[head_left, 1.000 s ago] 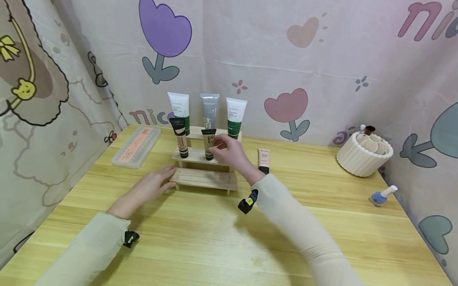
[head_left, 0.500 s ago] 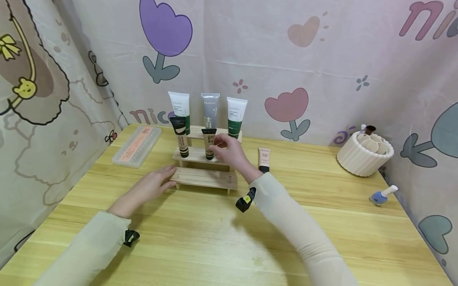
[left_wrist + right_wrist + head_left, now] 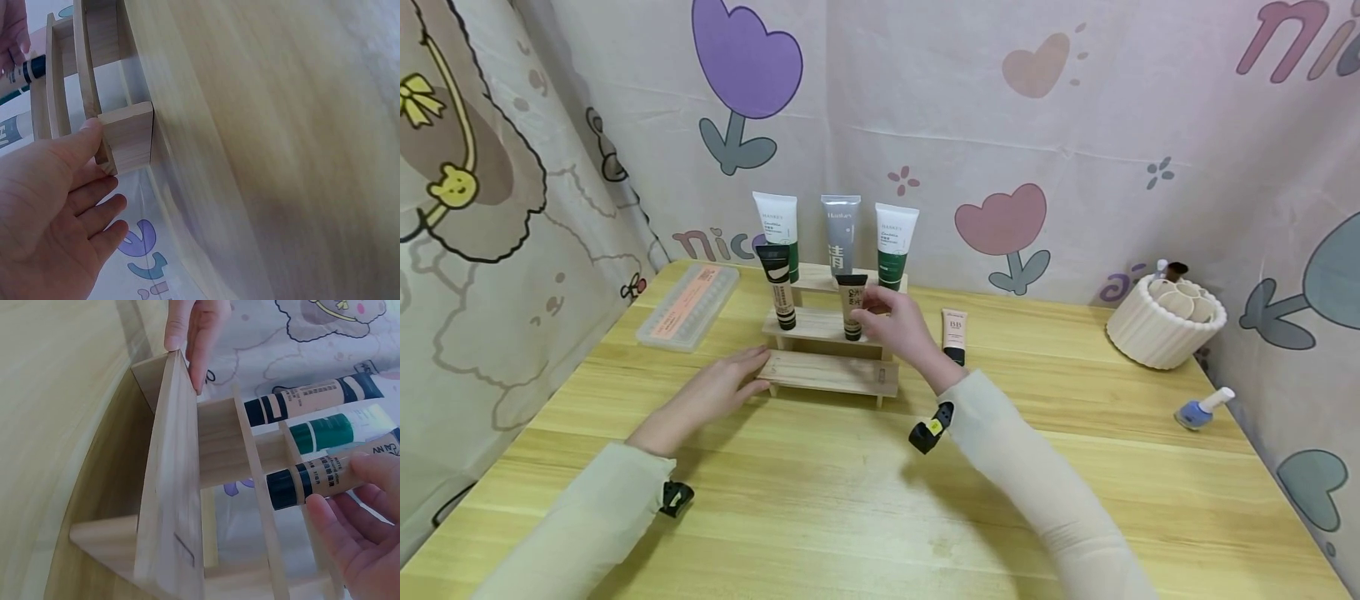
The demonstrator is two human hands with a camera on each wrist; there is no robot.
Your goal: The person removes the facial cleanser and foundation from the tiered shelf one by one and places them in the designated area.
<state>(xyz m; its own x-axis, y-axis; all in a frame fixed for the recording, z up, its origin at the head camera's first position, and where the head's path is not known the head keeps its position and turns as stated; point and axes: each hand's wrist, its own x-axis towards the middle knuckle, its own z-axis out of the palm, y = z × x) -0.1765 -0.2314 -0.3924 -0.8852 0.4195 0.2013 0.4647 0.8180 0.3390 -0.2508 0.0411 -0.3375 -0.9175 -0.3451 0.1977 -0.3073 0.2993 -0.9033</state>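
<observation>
Four tubes (image 3: 782, 296) stand on the rack (image 3: 827, 375) your left fingers (image 3: 100, 215) grip; your right fingers (image 3: 337, 534) pinch a fifth tube (image 3: 851, 304) at the middle step (image 3: 814, 326); the BB tube (image 3: 954, 333) likely remains.

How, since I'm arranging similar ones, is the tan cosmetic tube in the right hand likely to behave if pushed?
Probably tippy: the tan cosmetic tube is broader at its flat top end than at its black cap below. If knocked over, it might hardly roll, because the flattened end should stop it.

Right hand (image 3: 365, 544) pinching beige tube (image 3: 323, 477), left hand (image 3: 199, 328) gripping tiered wooden stand (image 3: 167, 487)
</observation>
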